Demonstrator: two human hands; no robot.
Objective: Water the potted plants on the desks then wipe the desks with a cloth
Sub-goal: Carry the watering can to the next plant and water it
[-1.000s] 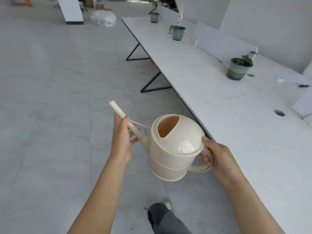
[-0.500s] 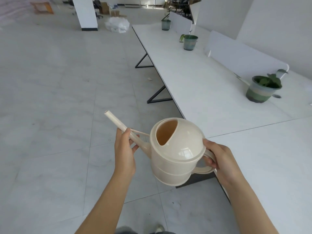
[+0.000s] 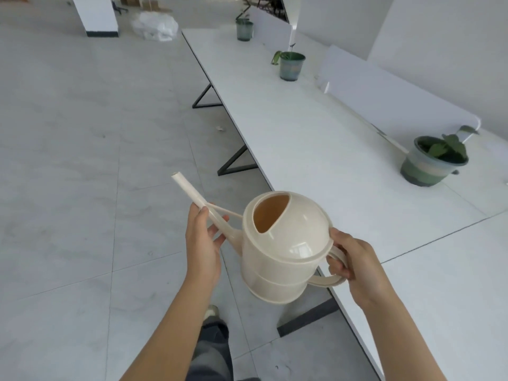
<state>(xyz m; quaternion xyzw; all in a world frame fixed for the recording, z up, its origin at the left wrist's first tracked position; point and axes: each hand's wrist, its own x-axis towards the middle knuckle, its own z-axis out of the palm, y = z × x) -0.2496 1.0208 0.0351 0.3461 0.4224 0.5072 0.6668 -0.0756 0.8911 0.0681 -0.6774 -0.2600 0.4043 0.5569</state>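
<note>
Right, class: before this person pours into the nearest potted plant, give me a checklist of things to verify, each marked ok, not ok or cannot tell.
1. Right hand grips the handle of the cream plastic watering can: ok.
2. Left hand steadies the spout: ok.
3. Water in the can: cannot tell; the opening shows only the inner wall.
4. Spout aimed at the nearest green striped plant pot: not ok, it points away, over the floor.
5. Pot upright on the long white desk: ok.
</note>
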